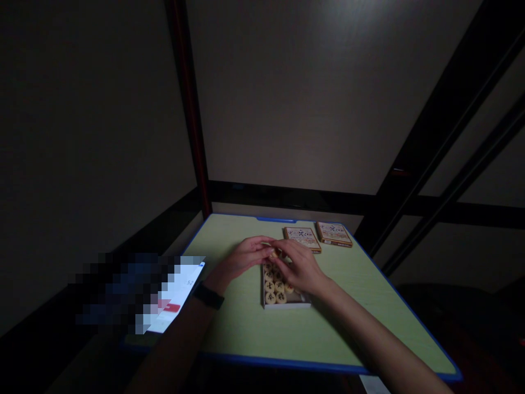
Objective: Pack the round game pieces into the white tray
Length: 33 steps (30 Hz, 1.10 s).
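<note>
Pale yellow, wood-like pieces (281, 297) are set in an open white-edged tray (287, 306) on the green table (233, 328), directly beneath both hands. Just above the tray's far part, a pale piece (274, 253) is held at the fingertips of the right hand (302, 268), whose thumb and fingers are brought narrowly together. The left hand (248, 256) is reached in from the other side, its fingers stretched toward the same spot; whether the piece is also gripped by it cannot be told. The hands are presumably kept low and close so that so small a thing can be steadied directly over the tray. The open tray is probably placed nearest the body for easy reach, while two printed boxes (302, 239) are left toward the far edge, out of the way of the forearms. A lit screen (180, 290) (partly masked by blurred blocks) is seen beside the left wrist, where a dark band (208, 295) is worn.

The pieces are round and thick, marked on top with dark characters, one apparently in red. They are laid flat in rows along the tray's left side; at its near right corner, a brownish floor is exposed.
</note>
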### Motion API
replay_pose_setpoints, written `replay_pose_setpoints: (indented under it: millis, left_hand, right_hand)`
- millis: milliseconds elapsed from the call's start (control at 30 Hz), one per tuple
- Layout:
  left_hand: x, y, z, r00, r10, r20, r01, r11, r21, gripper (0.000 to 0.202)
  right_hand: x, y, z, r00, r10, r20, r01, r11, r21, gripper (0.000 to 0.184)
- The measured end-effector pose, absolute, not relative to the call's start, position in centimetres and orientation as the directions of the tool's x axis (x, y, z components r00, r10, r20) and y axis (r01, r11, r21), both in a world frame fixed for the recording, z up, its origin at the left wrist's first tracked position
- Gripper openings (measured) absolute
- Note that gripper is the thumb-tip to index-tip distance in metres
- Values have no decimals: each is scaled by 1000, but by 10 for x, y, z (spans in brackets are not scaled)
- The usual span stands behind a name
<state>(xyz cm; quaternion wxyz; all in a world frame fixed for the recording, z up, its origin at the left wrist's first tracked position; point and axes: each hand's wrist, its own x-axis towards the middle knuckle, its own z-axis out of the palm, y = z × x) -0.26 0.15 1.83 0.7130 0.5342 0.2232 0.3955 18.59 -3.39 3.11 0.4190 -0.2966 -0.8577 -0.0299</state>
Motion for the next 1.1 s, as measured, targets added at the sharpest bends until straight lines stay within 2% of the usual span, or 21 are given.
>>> replay_pose_setpoints:
  millis: [100, 267, 400, 467, 600, 733, 833, 1100]
  left_hand:
    - [-5, 2, 19, 583, 806, 105, -302, 95, 949, 51]
    - [-7, 5, 20, 530, 843, 94, -188, 9, 982, 51]
    - [0, 3, 20, 541, 821, 186, -1, -221, 975, 32]
    - [6, -4, 20, 610, 752, 250, 126, -404, 906, 25]
    - [21, -25, 20, 755, 561, 339, 296, -753, 588, 6]
    - [29, -37, 19, 824, 465, 324, 320, -853, 412, 11]
    - [29, -38, 19, 833, 455, 315, 330, -866, 376, 13]
    - [29, -40, 18, 829, 469, 305, 342, -856, 387, 15]
  right_hand:
    - [196, -42, 43, -533, 521, 667, 536, 818, -210, 27]
    - [224, -74, 53, -636, 663, 396, 579, 748, -323, 34]
    - [237, -90, 47, -710, 672, 210, 580, 727, -367, 25]
    - [239, -92, 43, -719, 676, 165, 595, 720, -356, 24]
    - [240, -89, 41, -714, 687, 136, 621, 711, -331, 23]
    - [243, -87, 45, -725, 677, 127, 615, 720, -322, 21]
    - [244, -88, 47, -729, 673, 122, 615, 723, -313, 19]
    - [241, -88, 50, -737, 666, 115, 610, 728, -313, 17]
